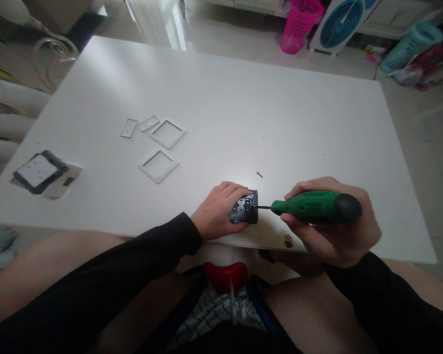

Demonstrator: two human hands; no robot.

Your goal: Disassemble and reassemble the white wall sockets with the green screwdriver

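My left hand is closed around a small dark switch module that rests on the white table near its front edge. My right hand grips a screwdriver with a green and black handle, held level. The thin metal shaft of the screwdriver points left and its tip touches the right side of the module. Both arms wear black sleeves.
Two white square frames and two small white plates lie at mid-left. A dark-backed socket unit sits on a wrapper at the left edge. A tiny screw lies behind the module. Pink basket and fan stand on the floor beyond.
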